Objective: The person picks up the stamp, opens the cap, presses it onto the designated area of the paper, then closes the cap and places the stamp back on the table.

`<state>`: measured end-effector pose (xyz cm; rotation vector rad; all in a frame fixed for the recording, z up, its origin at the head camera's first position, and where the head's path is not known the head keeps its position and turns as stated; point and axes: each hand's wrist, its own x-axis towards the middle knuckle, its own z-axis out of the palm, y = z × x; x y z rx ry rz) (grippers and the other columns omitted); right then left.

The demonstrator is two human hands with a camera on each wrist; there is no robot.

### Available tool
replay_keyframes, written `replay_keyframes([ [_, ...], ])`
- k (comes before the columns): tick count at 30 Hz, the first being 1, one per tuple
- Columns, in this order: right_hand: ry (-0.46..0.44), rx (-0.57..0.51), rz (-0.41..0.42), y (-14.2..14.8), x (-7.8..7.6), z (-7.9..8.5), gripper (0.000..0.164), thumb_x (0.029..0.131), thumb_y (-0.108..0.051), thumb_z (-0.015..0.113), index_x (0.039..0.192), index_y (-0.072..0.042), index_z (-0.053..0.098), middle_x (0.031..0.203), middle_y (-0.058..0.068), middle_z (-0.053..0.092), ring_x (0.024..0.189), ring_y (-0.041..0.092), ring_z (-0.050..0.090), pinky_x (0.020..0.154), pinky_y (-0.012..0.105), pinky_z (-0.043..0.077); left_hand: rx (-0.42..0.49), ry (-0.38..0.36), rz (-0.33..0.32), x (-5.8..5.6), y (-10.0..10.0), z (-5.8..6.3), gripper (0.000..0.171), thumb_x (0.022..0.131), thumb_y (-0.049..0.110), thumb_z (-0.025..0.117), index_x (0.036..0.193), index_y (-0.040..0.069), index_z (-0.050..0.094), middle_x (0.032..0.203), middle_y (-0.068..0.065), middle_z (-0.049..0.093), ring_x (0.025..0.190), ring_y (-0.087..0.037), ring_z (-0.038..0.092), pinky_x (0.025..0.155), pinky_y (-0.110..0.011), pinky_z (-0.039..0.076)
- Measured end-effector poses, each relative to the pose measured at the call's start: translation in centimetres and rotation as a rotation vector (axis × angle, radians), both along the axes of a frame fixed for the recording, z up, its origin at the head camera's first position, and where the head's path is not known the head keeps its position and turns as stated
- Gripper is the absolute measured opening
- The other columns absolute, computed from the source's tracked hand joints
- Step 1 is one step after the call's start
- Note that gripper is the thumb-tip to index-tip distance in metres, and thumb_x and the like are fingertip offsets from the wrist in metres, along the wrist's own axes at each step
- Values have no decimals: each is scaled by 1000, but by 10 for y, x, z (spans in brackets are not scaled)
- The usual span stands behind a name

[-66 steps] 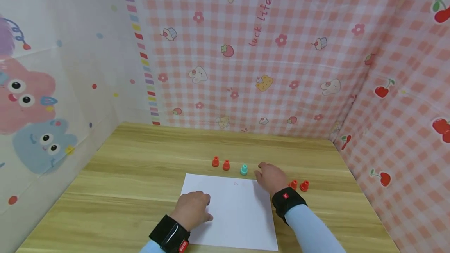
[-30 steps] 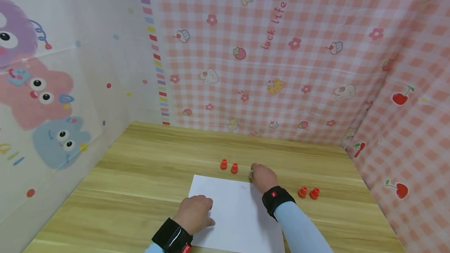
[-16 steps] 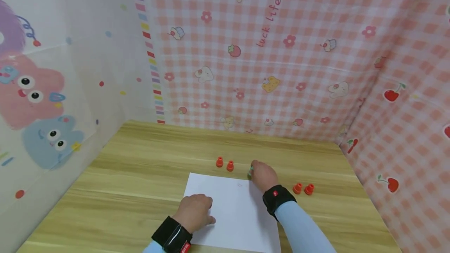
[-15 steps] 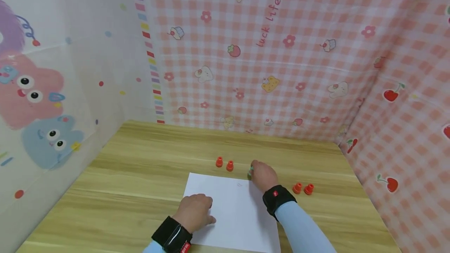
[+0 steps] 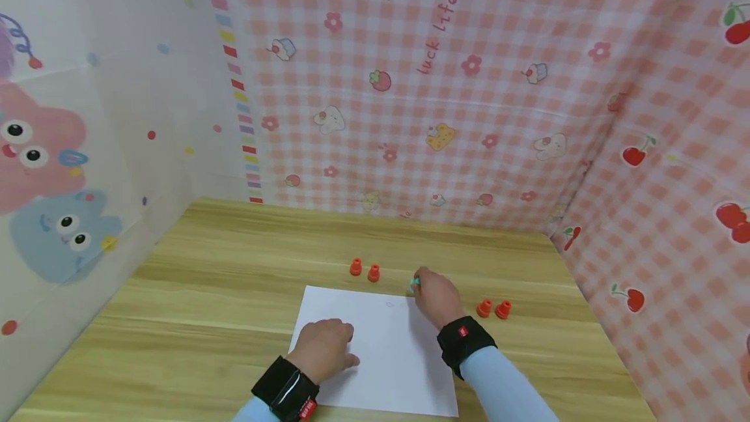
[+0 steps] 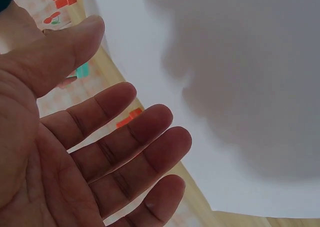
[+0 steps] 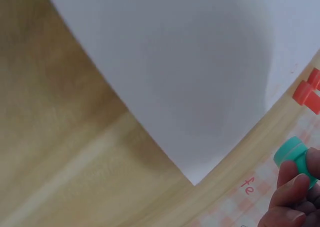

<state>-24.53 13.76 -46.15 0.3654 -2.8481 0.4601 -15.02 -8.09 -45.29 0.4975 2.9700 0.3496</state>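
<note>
In the head view my right hand (image 5: pixel 438 295) is past the far right part of the white paper sheet (image 5: pixel 381 363), pinching a small teal toy stamp (image 5: pixel 414 283). The right wrist view shows the teal stamp (image 7: pixel 290 151) tilted between thumb and fingers, its wide base uncovered. My left hand (image 5: pixel 321 350) is over the sheet's left side with nothing in it. Its fingers (image 6: pixel 150 122) are relaxed and spread apart in the left wrist view. A small outlined mark (image 5: pixel 389 305) shows near the sheet's far edge, with a fainter trace beside it.
Two red stamps (image 5: pixel 374 273) stand beyond the sheet, left of the teal one. Another red pair (image 5: pixel 484 309) stands to the right of my right wrist. The wooden table (image 5: pixel 176 318) ends at patterned cloth walls (image 5: pixel 351 103) at the back and sides.
My right hand has moved left onto the teal stamp, which stood upright, and now pinches it. The stamp now looks tilted. My left hand stays over the sheet; the view has shifted slightly.
</note>
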Motion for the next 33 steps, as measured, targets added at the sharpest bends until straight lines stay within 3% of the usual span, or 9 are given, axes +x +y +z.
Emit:
replay_keyframes([
  [9, -73, -86, -53, 0, 20, 2, 20, 88, -15, 67, 101, -1, 63, 87, 13, 72, 71, 21, 61, 68, 41, 55, 19, 18, -8, -4, 4, 1, 33, 71, 37, 80, 84, 10, 69, 69, -1, 63, 60, -16, 54, 54, -35, 47],
  [19, -167, -188, -100, -9, 42, -6, 20, 87, -18, 68, 100, -4, 64, 84, 9, 69, 64, 18, 53, 57, 31, 48, 40, 56, -3, -6, 8, -3, 37, 71, 38, 79, 94, 10, 71, 72, -2, 64, 63, -17, 56, 54, -35, 47],
  [24, -221, -230, -112, -16, 52, -7, 21, 88, -20, 68, 102, -5, 62, 84, 7, 68, 65, 18, 52, 58, 30, 47, 47, 74, -10, -6, 9, -2, 39, 72, 38, 79, 97, 10, 70, 78, -4, 67, 67, -18, 60, 58, -37, 51],
  [28, -267, -283, -102, -20, 58, -4, 20, 88, -20, 67, 103, -8, 62, 85, 6, 67, 69, 18, 52, 61, 31, 48, 56, 120, -27, -7, 10, -3, 41, 73, 39, 78, 100, 10, 70, 84, -7, 69, 73, -20, 64, 61, -38, 53],
  [33, -233, -327, -23, -22, 68, -3, 14, 88, -16, 67, 98, -8, 63, 79, 4, 65, 64, 15, 49, 57, 29, 44, 70, 154, -42, -8, 12, -5, 43, 75, 40, 77, 104, 9, 68, 88, -8, 70, 77, -21, 65, 64, -39, 55],
])
